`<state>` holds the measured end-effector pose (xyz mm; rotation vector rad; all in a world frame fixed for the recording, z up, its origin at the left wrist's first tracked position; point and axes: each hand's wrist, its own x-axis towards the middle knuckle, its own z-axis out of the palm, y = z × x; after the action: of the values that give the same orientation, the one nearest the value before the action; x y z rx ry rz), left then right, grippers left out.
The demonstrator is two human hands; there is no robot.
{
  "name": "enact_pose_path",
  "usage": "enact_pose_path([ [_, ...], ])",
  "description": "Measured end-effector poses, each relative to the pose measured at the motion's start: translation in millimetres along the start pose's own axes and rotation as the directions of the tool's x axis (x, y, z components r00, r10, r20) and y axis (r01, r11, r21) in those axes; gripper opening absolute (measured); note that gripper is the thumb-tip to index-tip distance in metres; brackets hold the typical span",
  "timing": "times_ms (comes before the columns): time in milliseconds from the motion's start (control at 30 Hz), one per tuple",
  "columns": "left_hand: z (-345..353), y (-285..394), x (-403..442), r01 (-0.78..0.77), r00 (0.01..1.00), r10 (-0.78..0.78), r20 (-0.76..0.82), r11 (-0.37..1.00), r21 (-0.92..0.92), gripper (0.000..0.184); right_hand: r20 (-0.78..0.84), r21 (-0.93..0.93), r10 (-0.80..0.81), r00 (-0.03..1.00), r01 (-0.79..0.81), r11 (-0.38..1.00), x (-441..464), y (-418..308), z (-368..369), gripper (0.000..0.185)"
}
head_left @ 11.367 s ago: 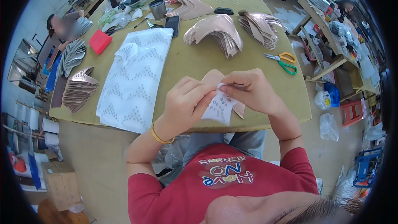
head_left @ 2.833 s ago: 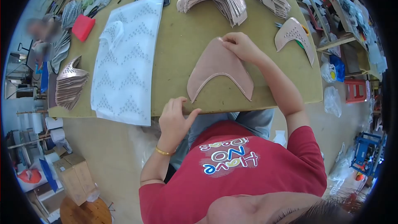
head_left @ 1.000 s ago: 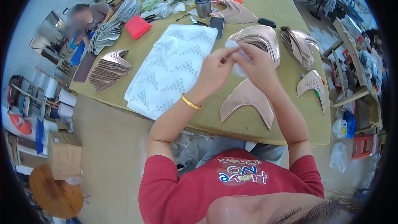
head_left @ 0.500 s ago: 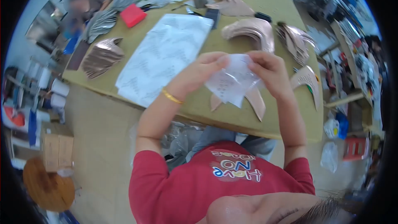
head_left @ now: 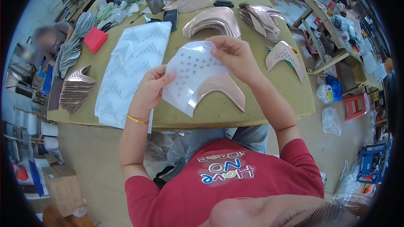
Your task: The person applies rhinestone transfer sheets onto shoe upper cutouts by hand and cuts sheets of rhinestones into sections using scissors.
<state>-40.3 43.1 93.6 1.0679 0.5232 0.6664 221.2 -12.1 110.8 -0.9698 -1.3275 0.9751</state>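
Observation:
A clear transfer sheet [head_left: 191,69] dotted with rows of small rhinestones is stretched between my hands. My left hand [head_left: 153,85] pinches its left edge, thumb on top. At the upper right corner, my right hand [head_left: 231,56] grips the same sheet between thumb and fingers. Partly hidden behind the sheet, a curved rose-gold shoe upper piece [head_left: 229,88] rests on the table. Left of my hands lies a large stack of white transfer sheets [head_left: 130,73] with rhinestone patterns.
Rose-gold upper pieces are stacked at the back [head_left: 214,21]; another pile [head_left: 261,19] lies right of it. A studded piece [head_left: 283,56] lies over scissors. A stack of studded pieces [head_left: 78,90], red box [head_left: 95,39], phone [head_left: 170,18] and metal cup [head_left: 155,3] surround the sheets. Another person sits far left.
The small sheet has turned and spread flatter, so its rhinestones show clearly. Both hands have shifted left in view, the left one lower. The camera view has swung, moving the table contents leftward.

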Motion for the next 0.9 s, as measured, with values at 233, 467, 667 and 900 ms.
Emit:
enact_pose_path([
  [233,-13.2,-0.7,-0.8,-0.002,1.000,0.002,-0.021,1.000,-0.015,0.034,-0.029,-0.041,-0.035,0.999,0.034,0.999,6.2,-1.2,-1.1,0.027],
  [467,-36.7,1.0,5.5,0.006,0.982,0.023,-0.190,0.989,0.149,0.032,-0.117,-0.141,-0.154,0.981,0.137,0.980,13.8,-12.7,-30.0,0.025],
  [667,-86.5,-5.3,12.9,0.109,0.939,0.097,-0.329,0.824,0.556,0.040,0.026,-0.571,-0.202,0.979,0.180,0.801,8.3,-46.6,-56.7,0.026],
  [900,-11.4,-20.9,24.1,-0.174,0.775,0.610,0.165,-0.046,0.984,0.053,0.155,-0.653,-0.178,0.972,0.236,0.720,2.7,-64.0,-48.6,0.027],
])
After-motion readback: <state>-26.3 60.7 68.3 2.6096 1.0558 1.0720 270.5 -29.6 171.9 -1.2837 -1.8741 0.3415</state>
